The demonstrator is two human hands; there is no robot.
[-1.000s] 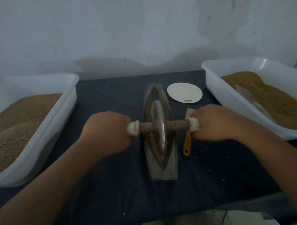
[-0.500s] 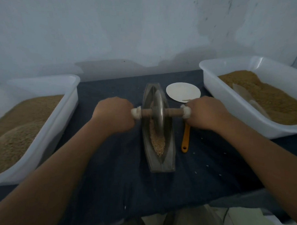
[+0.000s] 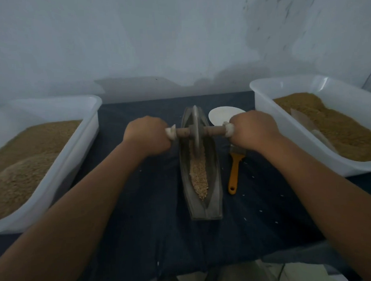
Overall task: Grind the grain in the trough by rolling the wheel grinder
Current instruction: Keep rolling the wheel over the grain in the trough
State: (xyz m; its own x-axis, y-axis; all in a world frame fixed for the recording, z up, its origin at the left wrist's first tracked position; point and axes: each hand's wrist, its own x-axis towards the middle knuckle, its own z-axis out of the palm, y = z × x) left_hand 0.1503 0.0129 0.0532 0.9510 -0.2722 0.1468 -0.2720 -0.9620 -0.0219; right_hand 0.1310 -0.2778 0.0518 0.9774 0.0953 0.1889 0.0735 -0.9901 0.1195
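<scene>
A grey boat-shaped trough (image 3: 215,194) lies lengthwise on the dark cloth in the middle. Pale crushed grain (image 3: 199,175) fills its near half. The metal wheel grinder (image 3: 195,127) stands upright at the trough's far end, on a wooden axle with white-wrapped ends. My left hand (image 3: 146,135) grips the left end of the axle. My right hand (image 3: 252,129) grips the right end. The fingers of both hands are hidden under the knuckles.
A white tub (image 3: 55,172) of brown grain stands at the left, and another white tub (image 3: 270,127) at the right. An orange-handled brush (image 3: 234,172) lies right of the trough. A white round plate (image 3: 219,116) sits behind it. The wall is close behind.
Both hands have pushed the wheel away from me, from the trough's middle to its far end. More grain now shows in the near half.
</scene>
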